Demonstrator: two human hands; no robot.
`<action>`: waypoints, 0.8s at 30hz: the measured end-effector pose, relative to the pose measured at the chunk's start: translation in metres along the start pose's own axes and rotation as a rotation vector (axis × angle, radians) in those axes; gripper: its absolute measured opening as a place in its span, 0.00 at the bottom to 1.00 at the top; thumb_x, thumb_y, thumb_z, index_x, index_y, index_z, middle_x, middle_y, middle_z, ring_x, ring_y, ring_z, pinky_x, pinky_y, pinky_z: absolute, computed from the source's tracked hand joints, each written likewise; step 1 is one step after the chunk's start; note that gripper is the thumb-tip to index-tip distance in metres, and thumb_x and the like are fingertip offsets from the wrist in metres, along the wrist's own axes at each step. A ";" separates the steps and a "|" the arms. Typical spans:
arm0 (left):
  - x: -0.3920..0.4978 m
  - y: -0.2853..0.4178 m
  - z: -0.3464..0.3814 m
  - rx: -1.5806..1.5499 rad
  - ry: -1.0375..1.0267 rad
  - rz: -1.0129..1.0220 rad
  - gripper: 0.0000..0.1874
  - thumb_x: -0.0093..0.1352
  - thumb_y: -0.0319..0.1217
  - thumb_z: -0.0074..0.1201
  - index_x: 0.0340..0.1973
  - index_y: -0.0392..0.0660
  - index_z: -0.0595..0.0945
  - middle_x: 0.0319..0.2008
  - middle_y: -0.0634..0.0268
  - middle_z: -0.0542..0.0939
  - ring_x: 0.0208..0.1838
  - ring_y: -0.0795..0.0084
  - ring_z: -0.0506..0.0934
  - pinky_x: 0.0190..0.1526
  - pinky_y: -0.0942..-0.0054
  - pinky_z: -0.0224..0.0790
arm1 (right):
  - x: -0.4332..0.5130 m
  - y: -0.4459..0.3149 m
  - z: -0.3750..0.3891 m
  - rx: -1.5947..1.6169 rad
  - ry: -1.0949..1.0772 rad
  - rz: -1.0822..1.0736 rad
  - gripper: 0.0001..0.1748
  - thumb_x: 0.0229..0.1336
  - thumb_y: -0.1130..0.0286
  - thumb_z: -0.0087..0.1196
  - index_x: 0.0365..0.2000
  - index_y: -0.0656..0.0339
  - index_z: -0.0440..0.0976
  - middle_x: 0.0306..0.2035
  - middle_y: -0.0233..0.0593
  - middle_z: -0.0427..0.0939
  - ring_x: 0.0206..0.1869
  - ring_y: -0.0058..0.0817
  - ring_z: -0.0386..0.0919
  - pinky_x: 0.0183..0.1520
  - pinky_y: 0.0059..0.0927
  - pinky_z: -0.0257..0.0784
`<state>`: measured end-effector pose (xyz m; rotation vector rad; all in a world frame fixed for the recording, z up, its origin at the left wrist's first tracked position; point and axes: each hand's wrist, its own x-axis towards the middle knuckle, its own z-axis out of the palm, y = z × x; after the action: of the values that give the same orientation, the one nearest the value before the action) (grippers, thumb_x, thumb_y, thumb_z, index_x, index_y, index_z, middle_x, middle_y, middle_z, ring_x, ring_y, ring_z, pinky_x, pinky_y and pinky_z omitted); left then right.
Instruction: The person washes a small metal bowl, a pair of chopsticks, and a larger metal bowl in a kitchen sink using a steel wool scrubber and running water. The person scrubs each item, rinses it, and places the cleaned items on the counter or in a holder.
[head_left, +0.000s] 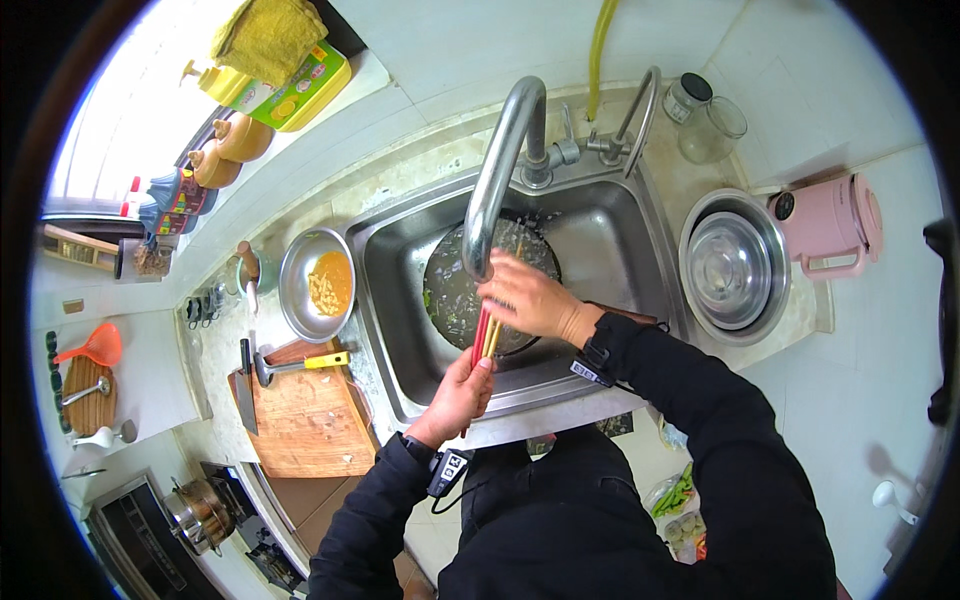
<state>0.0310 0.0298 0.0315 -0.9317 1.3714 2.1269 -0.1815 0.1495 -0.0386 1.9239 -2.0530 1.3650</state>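
My left hand (461, 390) grips a bundle of chopsticks (484, 334), some red and some bare wood, by their lower ends. Across their upper part lies my right hand (536, 300), its fingers blurred and wrapped about the sticks. Both hands are over the stainless steel sink (615, 232), just below the mouth of the curved metal faucet (495, 172). Beneath them in the basin sits a dark round pan (457, 300) of murky water with green bits in it. Its brown handle (626, 312) points right, partly hidden by my right arm.
Left of the sink are a metal bowl (296, 274) with orange liquid and pale pieces, and a wooden cutting board (311, 412) bearing a knife (245, 394) and a yellow-handled peeler (315, 361). To the right stand nested metal bowls (735, 330), a pink kettle (825, 221) and glass jars (705, 142).
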 end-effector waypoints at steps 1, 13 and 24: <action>0.000 -0.001 0.000 -0.010 0.017 0.016 0.10 0.85 0.39 0.40 0.46 0.49 0.71 0.23 0.77 0.62 0.19 0.85 0.57 0.18 0.79 0.48 | -0.001 0.002 0.002 0.038 0.070 0.073 0.11 0.63 0.67 0.63 0.42 0.64 0.79 0.48 0.47 0.80 0.59 0.45 0.77 0.71 0.47 0.69; 0.041 -0.032 -0.006 0.773 0.434 0.431 0.09 0.84 0.37 0.40 0.49 0.45 0.67 0.28 0.44 0.80 0.28 0.36 0.80 0.27 0.43 0.68 | -0.015 -0.026 0.010 0.504 -0.226 1.244 0.34 0.56 0.41 0.70 0.37 0.68 0.83 0.33 0.49 0.85 0.39 0.33 0.82 0.46 0.37 0.76; 0.042 -0.020 0.014 0.936 0.414 0.456 0.16 0.84 0.41 0.42 0.52 0.39 0.65 0.38 0.41 0.81 0.40 0.40 0.82 0.40 0.49 0.74 | -0.001 -0.019 0.030 0.934 -0.162 1.264 0.15 0.62 0.65 0.65 0.37 0.70 0.85 0.35 0.41 0.86 0.39 0.28 0.83 0.43 0.33 0.75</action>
<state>0.0124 0.0512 -0.0078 -0.6941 2.6372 1.2403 -0.1501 0.1352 -0.0473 0.4881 -3.2385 2.7928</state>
